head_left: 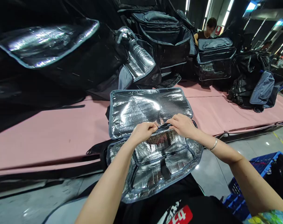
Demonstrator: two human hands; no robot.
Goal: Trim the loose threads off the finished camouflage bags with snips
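Note:
An insulated bag (150, 105) with a silver foil lining lies open at the table's front edge, its flat lid folded back and its hollow body toward me. Grey-blue binding runs round both parts. My left hand (143, 130) pinches a thin dark strip at the fold between lid and body. Just to the right, my right hand (181, 124) has its fingers closed on the same strip. A black strap (164, 168) crosses the foil inside the body.
The pink table (69, 130) runs across the view. Black bags with foil or grey parts (169, 37) are piled behind. A grey and black backpack (262, 88) lies at right. Blue crates (262, 165) stand on the floor at lower right. A person (202, 34) is in the background.

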